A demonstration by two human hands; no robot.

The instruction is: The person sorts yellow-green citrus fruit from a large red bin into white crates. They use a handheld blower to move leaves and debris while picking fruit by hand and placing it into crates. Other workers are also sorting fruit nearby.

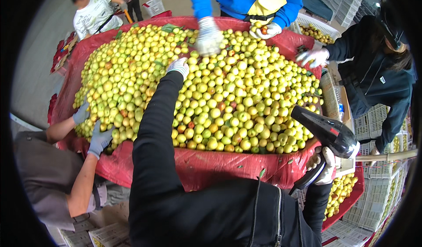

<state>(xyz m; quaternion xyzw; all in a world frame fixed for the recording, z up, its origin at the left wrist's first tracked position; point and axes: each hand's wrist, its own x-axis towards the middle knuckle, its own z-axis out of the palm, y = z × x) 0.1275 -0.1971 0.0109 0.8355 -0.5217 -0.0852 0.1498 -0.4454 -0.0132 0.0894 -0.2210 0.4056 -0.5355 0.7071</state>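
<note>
A broad heap of yellow-green jujubes (pixel 211 108), some blushed red-brown, lies in front of me on a red woven plastic sheet (pixel 230 166) with raised edges. My left hand (pixel 179 67), in a white striped glove, reaches to the middle of the heap. Its fingertips touch the fruit there; whether they grip one is hidden. At the near right corner is my gloved right hand (pixel 327 168), behind the handle of a black hair dryer (pixel 324 131). The handle covers much of the palm, so I cannot tell what that hand grips. The dryer's nozzle points left over the heap.
Opposite, a person in blue (pixel 245 3) works with gloved hands. Grey-gloved hands (pixel 100 138) work at left; a person in black (pixel 369 69) reaches in from the right. White crates (pixel 369 194) stack at right beside a wooden pole (pixel 389 155). More jujubes (pixel 339 192) lie low right.
</note>
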